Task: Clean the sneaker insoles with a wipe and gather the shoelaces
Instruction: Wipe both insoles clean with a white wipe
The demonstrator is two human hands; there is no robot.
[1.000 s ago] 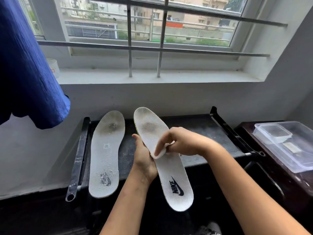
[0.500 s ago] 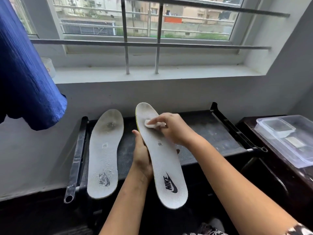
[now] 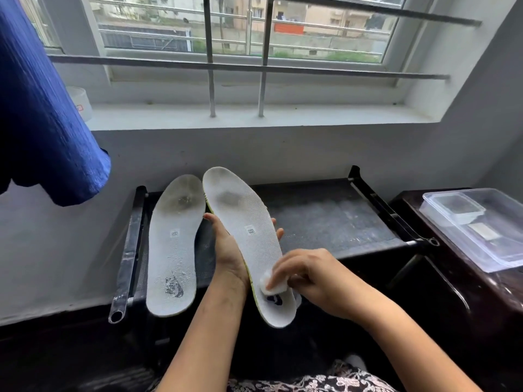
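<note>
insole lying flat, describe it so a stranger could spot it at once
Below the barred window stands a black rack. On its left end lies a grey-white foam insole, toe towards the wall. Unlike the matching insole the left hand holds and the right hand presses a white wipe on, it lies untouched, heel logo smudged.

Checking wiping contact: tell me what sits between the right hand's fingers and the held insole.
A white wipe, pressed onto the held insole by the right hand; head view.
</note>
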